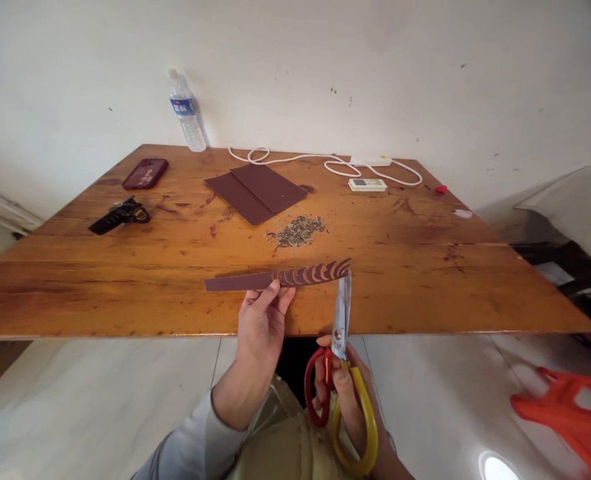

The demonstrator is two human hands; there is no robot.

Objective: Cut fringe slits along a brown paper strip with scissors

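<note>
My left hand [264, 319] pinches a long dark-brown strip [240, 281], thumb on top, above the table's front edge. Curved cut-outs run along the strip's right half, leaving narrow curved points at its right end. My right hand [348, 393] grips a pair of scissors [342, 327] with one red and one yellow handle. The blades point away from me and their tips meet the strip's right end; they look nearly closed. Beyond the strip, a small heap of brown and pale clippings [298, 231] lies on the wooden table [425, 287].
Two brown sheets [255, 193] overlap behind the clippings. On the left are a phone [146, 173] and a black strapped object [120, 215]. A plastic bottle [188, 113] leans on the wall. A white cable [295, 158], a remote [367, 185] and an orange stool [565, 407] are also around.
</note>
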